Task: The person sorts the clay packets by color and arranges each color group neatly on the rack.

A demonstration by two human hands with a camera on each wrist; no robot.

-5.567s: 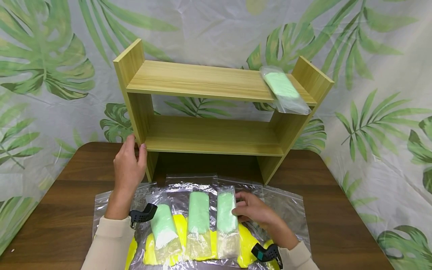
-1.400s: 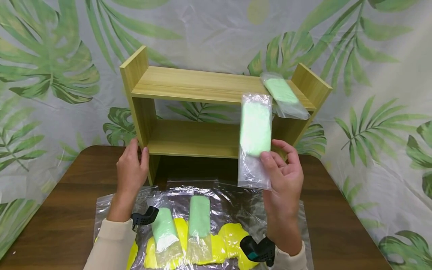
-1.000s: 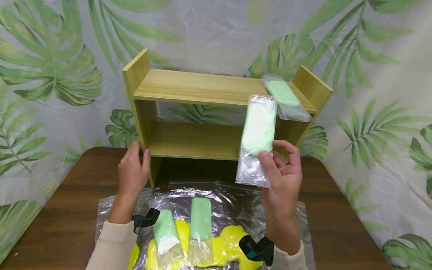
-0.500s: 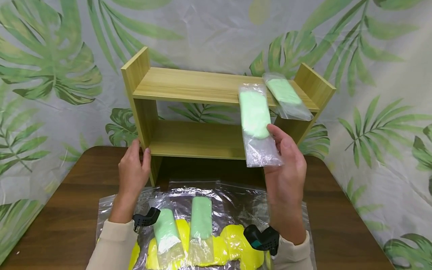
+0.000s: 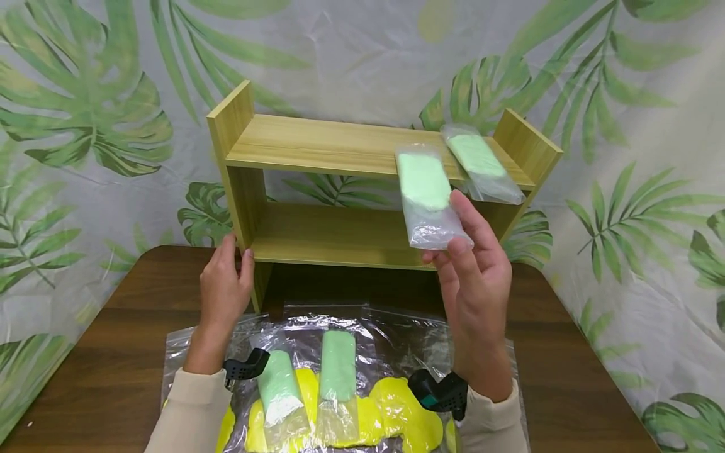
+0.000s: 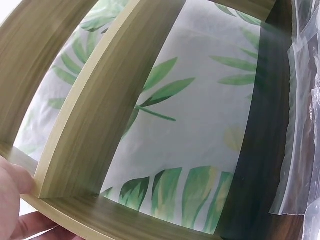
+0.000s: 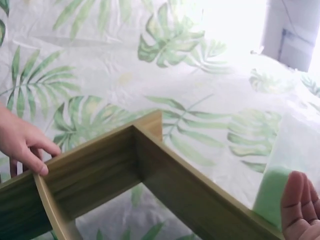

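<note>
My right hand (image 5: 481,283) holds the lower right corner of a clear plastic bag with a flat pale green, clay-like slab (image 5: 425,182) inside. That bag leans tilted at the front edge of the wooden shelf's top board (image 5: 323,145); I cannot tell how much rests on it. Beside it, a second bagged green slab (image 5: 478,157) lies on the top board's right end, overhanging the front. My left hand (image 5: 226,283) grips the shelf's left side panel (image 5: 240,195), thumb on the inner side. In the left wrist view, fingers (image 6: 45,227) curl around the panel.
Two more bagged green slabs (image 5: 338,365) lie in front of the shelf, on clear zip bags holding yellow clay-like lumps (image 5: 402,409). A dark wooden table (image 5: 113,352) carries everything. A leaf-print curtain (image 5: 362,56) hangs close behind the shelf.
One green slab bag was lifted by the right hand from the table to the top board's front edge. Lately it tipped flatter and its lower end rose. The left hand kept its grip.
</note>
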